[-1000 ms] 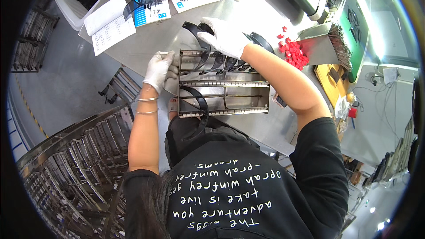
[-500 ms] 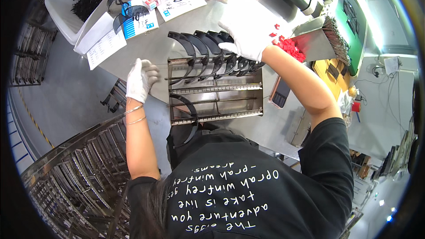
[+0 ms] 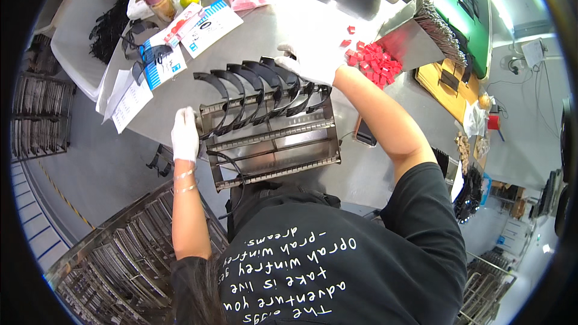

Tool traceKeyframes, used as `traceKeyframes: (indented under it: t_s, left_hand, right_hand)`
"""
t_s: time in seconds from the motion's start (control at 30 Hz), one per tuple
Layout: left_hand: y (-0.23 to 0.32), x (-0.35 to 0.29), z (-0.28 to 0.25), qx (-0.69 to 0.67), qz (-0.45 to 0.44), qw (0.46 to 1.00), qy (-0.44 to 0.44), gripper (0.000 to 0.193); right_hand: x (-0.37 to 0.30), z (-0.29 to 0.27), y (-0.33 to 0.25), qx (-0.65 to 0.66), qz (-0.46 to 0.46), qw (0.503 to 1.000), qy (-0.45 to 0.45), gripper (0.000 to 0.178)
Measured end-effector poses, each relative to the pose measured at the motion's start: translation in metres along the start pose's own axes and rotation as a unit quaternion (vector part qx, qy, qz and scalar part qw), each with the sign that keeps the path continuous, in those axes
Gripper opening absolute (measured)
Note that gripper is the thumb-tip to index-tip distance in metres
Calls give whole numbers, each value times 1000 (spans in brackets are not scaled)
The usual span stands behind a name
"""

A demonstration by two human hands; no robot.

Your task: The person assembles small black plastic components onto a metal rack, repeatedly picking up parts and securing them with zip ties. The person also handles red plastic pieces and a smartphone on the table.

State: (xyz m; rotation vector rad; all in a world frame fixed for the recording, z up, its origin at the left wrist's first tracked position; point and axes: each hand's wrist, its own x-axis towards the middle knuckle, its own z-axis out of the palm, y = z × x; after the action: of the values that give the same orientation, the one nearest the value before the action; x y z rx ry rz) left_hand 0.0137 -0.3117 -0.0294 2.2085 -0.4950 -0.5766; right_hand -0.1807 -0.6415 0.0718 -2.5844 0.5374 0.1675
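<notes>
A metal rack [image 3: 274, 138] with notched rails lies at the table's near edge. Several black curved strips [image 3: 244, 90], like headband or visor parts, stand in a row along its far half. One more black strip [image 3: 232, 161] hangs over the near left rails. My left hand [image 3: 185, 135], in a white glove, is closed at the rack's left end. My right hand [image 3: 310, 67], also gloved, reaches over the far right strips with its fingers bent together. What lies between those fingers is hidden.
Small red pieces [image 3: 379, 66] lie heaped right of my right hand, beside a grey metal plate [image 3: 418, 51]. A phone [image 3: 365, 132] rests right of the rack. Labelled cards [image 3: 211, 27] and a white tub [image 3: 75, 42] are far left. More racks [image 3: 132, 253] stand below left.
My left hand has come up against the rack's left end. The fingers of my right hand have drawn in over the strips. The whole view has shifted and turned slightly.
</notes>
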Motion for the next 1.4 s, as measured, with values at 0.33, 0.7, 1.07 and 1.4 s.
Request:
traceKeyframes:
  t_s: [0.33,0.7,1.07,1.4]
  left_hand:
    - [5,-33,0,116,173,978,-8,49]
    - [48,-38,-9,242,111,963,-45,39]
    - [43,14,-7,310,166,935,-44,33]
    - [79,17,-70,-278,-37,958,-52,39]
  right_hand:
    - [-16,9,7,-31,-5,994,108,61]
    - [-45,23,2,-74,-46,940,329,46]
    - [-67,10,41,149,223,954,137,44]
    - [209,-122,100,488,171,746,419,58]
